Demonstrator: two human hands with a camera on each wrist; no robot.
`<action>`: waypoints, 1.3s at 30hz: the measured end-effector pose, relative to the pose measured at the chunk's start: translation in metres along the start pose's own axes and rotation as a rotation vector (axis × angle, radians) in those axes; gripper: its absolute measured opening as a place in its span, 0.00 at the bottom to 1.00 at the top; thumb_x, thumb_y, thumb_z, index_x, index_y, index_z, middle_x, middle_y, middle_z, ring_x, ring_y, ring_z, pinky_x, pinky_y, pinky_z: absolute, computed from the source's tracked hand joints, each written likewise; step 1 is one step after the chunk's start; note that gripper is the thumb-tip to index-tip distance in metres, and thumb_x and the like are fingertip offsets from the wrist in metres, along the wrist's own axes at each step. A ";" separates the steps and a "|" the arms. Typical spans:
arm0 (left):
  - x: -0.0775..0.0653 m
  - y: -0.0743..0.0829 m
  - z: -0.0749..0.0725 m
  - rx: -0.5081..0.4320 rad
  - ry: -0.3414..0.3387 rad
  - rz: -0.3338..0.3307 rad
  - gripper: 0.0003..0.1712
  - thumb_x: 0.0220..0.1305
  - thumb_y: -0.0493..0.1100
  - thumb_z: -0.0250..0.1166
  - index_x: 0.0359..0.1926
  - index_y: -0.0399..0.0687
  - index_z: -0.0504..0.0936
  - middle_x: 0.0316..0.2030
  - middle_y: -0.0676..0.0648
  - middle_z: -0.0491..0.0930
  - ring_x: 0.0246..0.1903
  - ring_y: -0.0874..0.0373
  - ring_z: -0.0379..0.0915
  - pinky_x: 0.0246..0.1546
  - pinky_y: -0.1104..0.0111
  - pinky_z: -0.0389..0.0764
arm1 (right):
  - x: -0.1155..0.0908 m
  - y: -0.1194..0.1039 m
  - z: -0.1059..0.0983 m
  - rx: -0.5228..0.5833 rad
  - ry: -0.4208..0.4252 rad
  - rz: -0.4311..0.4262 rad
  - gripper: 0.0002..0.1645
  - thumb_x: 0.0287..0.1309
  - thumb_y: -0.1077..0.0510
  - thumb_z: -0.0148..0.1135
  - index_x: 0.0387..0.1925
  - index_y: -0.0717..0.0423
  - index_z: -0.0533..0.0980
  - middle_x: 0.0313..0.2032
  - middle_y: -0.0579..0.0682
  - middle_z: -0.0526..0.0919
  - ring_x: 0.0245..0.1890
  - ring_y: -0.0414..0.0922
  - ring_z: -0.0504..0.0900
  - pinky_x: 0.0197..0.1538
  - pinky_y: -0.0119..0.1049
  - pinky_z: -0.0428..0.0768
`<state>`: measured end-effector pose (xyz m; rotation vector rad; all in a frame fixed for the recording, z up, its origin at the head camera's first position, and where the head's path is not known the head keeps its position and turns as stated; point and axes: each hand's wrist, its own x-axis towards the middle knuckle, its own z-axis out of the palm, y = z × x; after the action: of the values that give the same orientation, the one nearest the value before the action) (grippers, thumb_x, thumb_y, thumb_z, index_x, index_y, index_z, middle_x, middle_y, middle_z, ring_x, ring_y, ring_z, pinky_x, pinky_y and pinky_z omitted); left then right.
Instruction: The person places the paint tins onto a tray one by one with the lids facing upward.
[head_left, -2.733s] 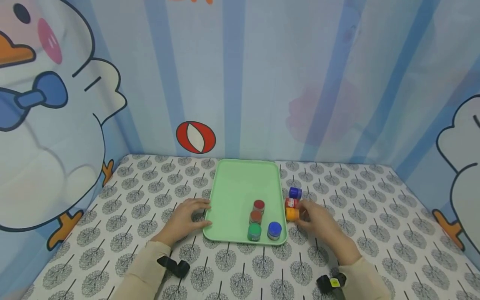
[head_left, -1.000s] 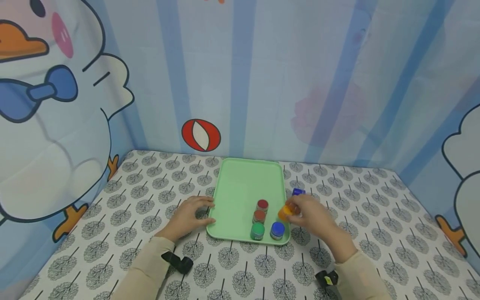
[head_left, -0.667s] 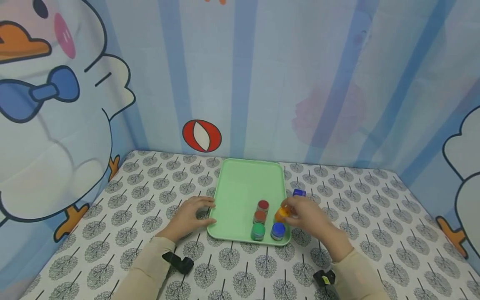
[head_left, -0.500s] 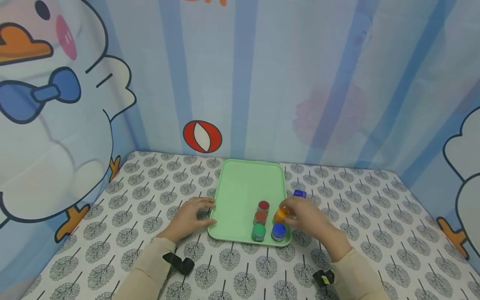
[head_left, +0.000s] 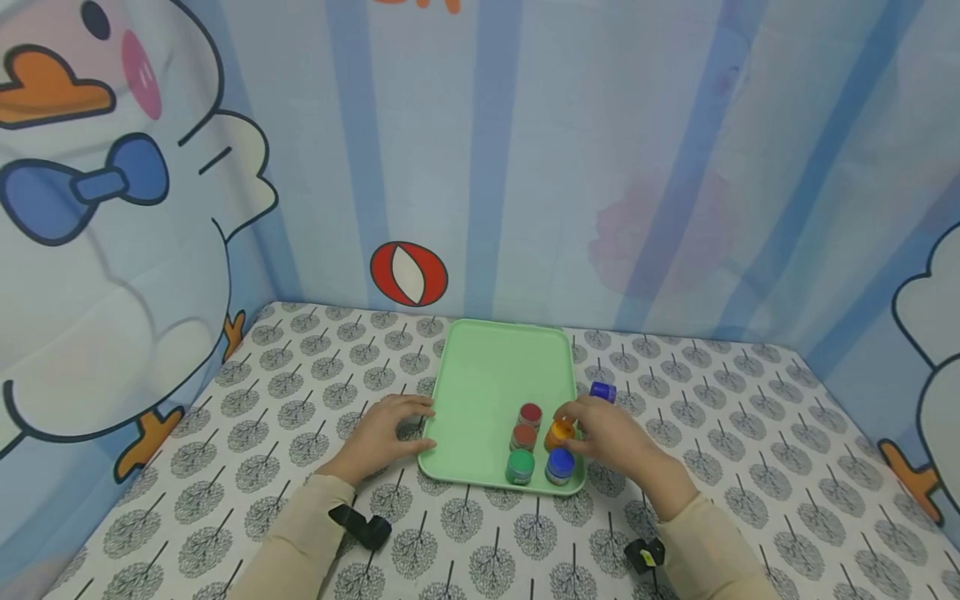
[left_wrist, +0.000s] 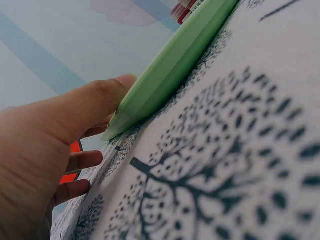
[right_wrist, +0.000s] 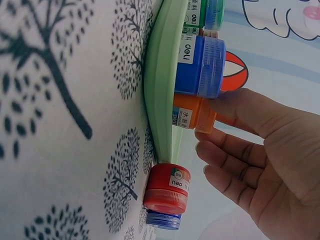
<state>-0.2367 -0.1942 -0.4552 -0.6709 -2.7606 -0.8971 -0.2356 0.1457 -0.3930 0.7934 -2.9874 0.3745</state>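
Observation:
My right hand [head_left: 611, 433] pinches an orange paint jar [right_wrist: 187, 112] between thumb and fingers. That jar stands upright at the tray's right side, just behind a blue-capped paint jar [head_left: 560, 467]. To its left, a green-capped jar [head_left: 520, 467] and two red-capped jars, the nearer [head_left: 523, 437] and the farther [head_left: 530, 415], form a row on the light green tray [head_left: 502, 358]. My left hand [head_left: 382, 437] touches the tray's left rim; in the left wrist view its thumb lies against the rim and the fingers are spread.
Outside the tray's right edge, a dark blue jar [head_left: 602, 392] lies on its side on the tree-patterned tablecloth [head_left: 420, 550]. Beside it lies a red jar [right_wrist: 167, 187], hidden behind my right hand in the head view. A striped cartoon curtain [head_left: 555, 167] stands behind the table.
My right hand has carried the orange jar leftward from the tablecloth over the rim and onto the tray, behind the blue-capped jar. My left hand keeps its place at the tray. The view shifts slightly.

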 end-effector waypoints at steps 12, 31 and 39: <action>0.000 0.001 -0.001 -0.003 -0.008 -0.014 0.27 0.53 0.50 0.73 0.53 0.48 0.82 0.60 0.49 0.76 0.63 0.47 0.69 0.66 0.49 0.70 | 0.002 0.000 0.005 -0.016 -0.013 0.002 0.19 0.50 0.58 0.72 0.46 0.55 0.81 0.39 0.48 0.82 0.40 0.44 0.80 0.45 0.39 0.83; 0.000 0.003 -0.001 0.004 -0.018 -0.021 0.27 0.53 0.50 0.73 0.54 0.49 0.82 0.61 0.49 0.76 0.63 0.47 0.69 0.66 0.49 0.70 | -0.006 0.006 0.007 0.087 0.033 0.018 0.20 0.53 0.57 0.70 0.48 0.56 0.80 0.43 0.50 0.82 0.38 0.45 0.82 0.43 0.40 0.84; -0.001 0.002 -0.003 0.015 -0.009 -0.008 0.27 0.53 0.51 0.73 0.54 0.48 0.81 0.60 0.49 0.76 0.62 0.47 0.69 0.65 0.49 0.70 | -0.008 0.009 0.007 0.106 0.045 0.031 0.21 0.53 0.52 0.70 0.49 0.54 0.80 0.39 0.47 0.81 0.34 0.41 0.77 0.36 0.34 0.78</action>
<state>-0.2347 -0.1943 -0.4522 -0.6628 -2.7769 -0.8766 -0.2332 0.1550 -0.4029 0.7366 -2.9620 0.5485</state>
